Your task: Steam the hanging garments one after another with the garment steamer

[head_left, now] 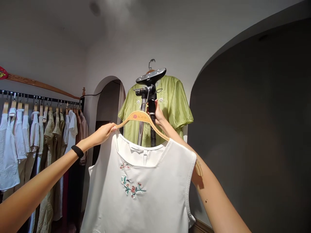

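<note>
A white sleeveless top (150, 187) with embroidered flowers hangs on a wooden hanger (139, 116) in front of me. My left hand (107, 132) is closed on the hanger's left arm, beside the top's shoulder. Behind the hanger, my right hand (157, 113) is wrapped round the black handle of a garment steamer (152, 76). The steamer's head tilts upward at the top of a metal pole (141, 129). I cannot make out where the hanger's hook sits. A green short-sleeved blouse (177, 100) hangs just behind the steamer.
On the left, a clothes rack (43, 100) carries several white, beige and brown garments. A small arched opening (107, 100) is in the wall behind. To the right is a large dark arch (250, 123). A grey hook (151, 61) shows above the blouse.
</note>
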A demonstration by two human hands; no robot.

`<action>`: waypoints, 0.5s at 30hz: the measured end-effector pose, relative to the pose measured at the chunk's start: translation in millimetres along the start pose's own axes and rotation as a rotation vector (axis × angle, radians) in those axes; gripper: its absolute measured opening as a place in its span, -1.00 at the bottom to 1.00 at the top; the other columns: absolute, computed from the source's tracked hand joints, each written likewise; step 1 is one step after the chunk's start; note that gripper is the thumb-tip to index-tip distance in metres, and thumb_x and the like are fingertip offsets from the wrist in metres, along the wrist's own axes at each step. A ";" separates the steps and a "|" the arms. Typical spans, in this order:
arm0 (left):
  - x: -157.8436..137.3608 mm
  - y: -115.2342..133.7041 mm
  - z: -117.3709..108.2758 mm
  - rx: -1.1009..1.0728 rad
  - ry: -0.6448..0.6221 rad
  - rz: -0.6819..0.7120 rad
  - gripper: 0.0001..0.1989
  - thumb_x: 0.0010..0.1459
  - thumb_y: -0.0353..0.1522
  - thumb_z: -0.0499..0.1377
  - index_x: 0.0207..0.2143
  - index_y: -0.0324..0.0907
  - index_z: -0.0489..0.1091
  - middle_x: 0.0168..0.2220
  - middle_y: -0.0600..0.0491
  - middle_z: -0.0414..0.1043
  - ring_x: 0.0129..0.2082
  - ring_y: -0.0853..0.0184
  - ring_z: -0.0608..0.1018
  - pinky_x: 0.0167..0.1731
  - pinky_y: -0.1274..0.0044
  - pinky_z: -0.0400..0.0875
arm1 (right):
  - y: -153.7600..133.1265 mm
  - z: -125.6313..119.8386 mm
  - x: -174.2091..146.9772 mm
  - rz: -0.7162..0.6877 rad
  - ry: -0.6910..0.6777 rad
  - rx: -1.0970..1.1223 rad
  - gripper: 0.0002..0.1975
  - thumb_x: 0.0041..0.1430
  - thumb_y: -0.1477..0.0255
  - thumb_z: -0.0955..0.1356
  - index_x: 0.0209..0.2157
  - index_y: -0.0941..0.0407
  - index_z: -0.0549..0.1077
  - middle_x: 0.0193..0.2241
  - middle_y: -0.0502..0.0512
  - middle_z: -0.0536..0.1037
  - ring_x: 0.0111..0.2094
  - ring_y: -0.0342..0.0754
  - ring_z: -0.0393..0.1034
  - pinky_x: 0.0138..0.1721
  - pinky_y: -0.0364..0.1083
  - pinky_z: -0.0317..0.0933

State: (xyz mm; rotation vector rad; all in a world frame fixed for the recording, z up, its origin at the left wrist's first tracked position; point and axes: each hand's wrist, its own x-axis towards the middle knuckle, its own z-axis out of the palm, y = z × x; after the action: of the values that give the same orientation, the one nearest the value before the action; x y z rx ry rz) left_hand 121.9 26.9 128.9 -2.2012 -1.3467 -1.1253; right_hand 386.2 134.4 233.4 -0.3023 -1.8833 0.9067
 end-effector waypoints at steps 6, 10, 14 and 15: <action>3.5 4.0 3.0 -0.031 0.020 -0.009 -0.53 0.30 -0.07 -0.21 -0.24 -0.19 0.34 -0.40 0.04 0.33 -0.42 0.33 0.32 -0.37 0.51 0.22 | 1.3 -9.2 -1.4 -0.053 0.013 -0.108 -0.38 0.00 -0.30 0.07 -0.31 -0.04 0.21 -0.49 -0.08 0.44 -0.30 -0.19 0.27 -0.25 -0.30 0.17; 3.8 7.9 3.6 -0.043 0.018 -0.004 -0.53 0.30 -0.07 -0.21 -0.25 -0.18 0.33 -0.40 0.05 0.30 -0.42 0.33 0.31 -0.37 0.52 0.21 | -5.8 -9.8 -2.7 -0.045 0.009 -0.183 -0.40 0.08 -0.25 -0.04 -0.31 -0.06 0.18 -0.49 -0.06 0.45 -0.27 -0.17 0.26 -0.24 -0.29 0.16; 1.8 6.2 4.1 -0.038 0.009 0.004 -0.56 0.31 -0.09 -0.21 -0.31 -0.17 0.29 -0.42 0.07 0.27 -0.43 0.34 0.31 -0.38 0.54 0.20 | -12.6 -8.2 -10.0 0.054 -0.039 -0.302 -0.35 0.12 -0.15 -0.22 -0.32 -0.05 0.17 -0.51 -0.07 0.42 -0.24 -0.22 0.22 -0.22 -0.34 0.11; 1.4 5.0 4.4 -0.033 0.009 0.005 -0.57 0.31 -0.10 -0.21 -0.32 -0.17 0.28 -0.42 0.07 0.27 -0.43 0.34 0.31 -0.37 0.54 0.20 | -13.7 -8.0 -12.2 0.117 -0.057 -0.344 -0.31 0.08 -0.15 -0.27 -0.35 -0.05 0.17 -0.54 -0.08 0.40 -0.23 -0.24 0.21 -0.23 -0.36 0.09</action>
State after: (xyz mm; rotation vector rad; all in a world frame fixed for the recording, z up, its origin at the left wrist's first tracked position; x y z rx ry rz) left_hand 128.5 27.9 127.8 -2.2190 -1.3281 -1.1624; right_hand 401.3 121.8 236.7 -0.6043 -2.0903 0.6691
